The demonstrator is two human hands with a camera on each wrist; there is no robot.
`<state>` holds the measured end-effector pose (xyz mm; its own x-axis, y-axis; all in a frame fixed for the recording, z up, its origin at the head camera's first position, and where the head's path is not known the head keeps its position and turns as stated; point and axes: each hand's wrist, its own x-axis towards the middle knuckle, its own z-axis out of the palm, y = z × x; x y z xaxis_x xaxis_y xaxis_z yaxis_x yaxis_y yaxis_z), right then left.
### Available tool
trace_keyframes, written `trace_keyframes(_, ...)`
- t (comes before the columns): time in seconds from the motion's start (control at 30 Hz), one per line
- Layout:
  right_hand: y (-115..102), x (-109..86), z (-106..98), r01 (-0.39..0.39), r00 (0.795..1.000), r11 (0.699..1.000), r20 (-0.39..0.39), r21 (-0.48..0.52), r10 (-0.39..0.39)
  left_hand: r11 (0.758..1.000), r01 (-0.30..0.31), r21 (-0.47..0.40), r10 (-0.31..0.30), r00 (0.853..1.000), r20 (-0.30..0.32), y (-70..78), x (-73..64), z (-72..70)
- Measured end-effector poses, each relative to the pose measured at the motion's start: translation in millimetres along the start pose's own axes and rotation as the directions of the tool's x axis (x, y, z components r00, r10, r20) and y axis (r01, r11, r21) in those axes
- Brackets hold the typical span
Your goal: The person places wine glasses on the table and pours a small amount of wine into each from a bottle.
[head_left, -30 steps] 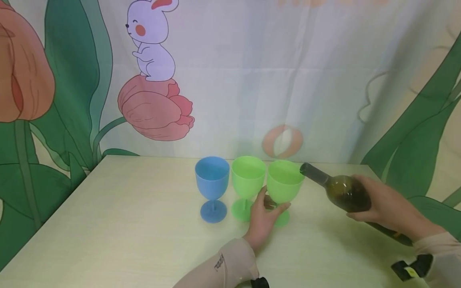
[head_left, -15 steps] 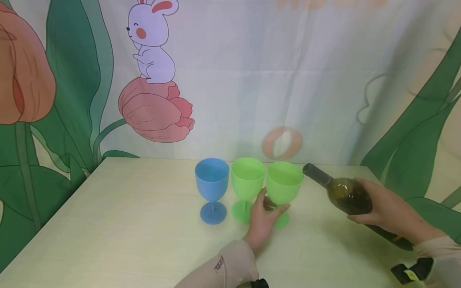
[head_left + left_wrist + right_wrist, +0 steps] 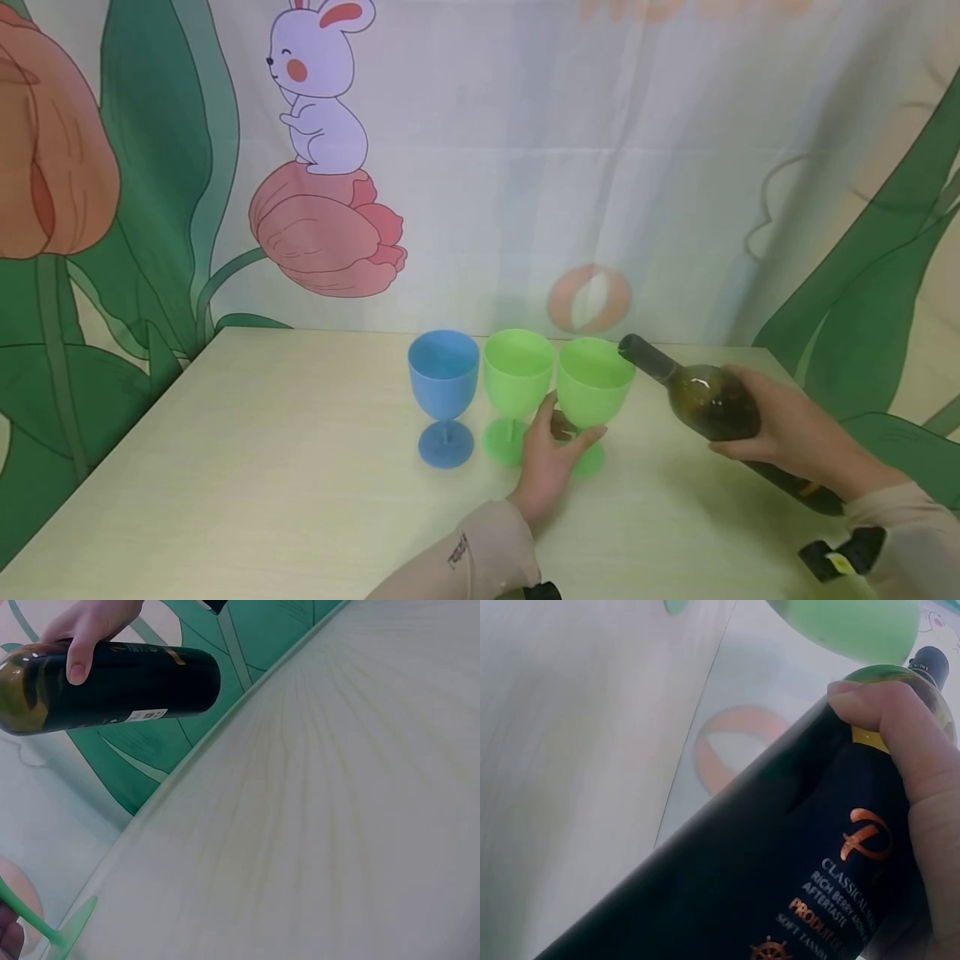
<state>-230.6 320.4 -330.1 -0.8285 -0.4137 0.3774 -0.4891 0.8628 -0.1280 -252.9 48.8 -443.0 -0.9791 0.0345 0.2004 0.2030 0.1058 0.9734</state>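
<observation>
My right hand (image 3: 783, 421) grips a dark wine bottle (image 3: 712, 402) round its body, tilted with its neck toward the left. The bottle's mouth overlaps the right rim of the right-hand green goblet (image 3: 595, 383) in the head view. My left hand (image 3: 551, 458) holds that goblet low, around its stem, and the goblet stands upright on the table. Close on its left is a second green goblet (image 3: 517, 372), then a blue goblet (image 3: 444, 375). In the right wrist view, the bottle's black label (image 3: 840, 885) shows under my thumb. The left wrist view catches the goblet's green foot (image 3: 75, 930).
The three goblets stand in a row near the back of the pale table (image 3: 285, 467). Behind the table hangs a curtain (image 3: 480, 167) printed with tulips and a rabbit.
The bottle in my right hand first drew slightly right, then came left, so its mouth now overlaps the goblet's rim. My left hand and the goblets stay in place.
</observation>
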Motion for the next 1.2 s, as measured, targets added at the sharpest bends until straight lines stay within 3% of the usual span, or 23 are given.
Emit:
trace_keyframes(0.87,4.4,0.8,7.0,-0.012,1.000,1.000,0.002,0.022,0.012,1.000,0.013,-0.006,-0.013,1.000,-0.002,0.9,0.1,0.9)
trace_keyframes(1.2,4.2,2.4,7.2,-0.068,0.998,0.996,0.001,0.065,0.068,1.000,-0.012,-0.004,0.012,1.000,0.000,0.3,1.7,0.8)
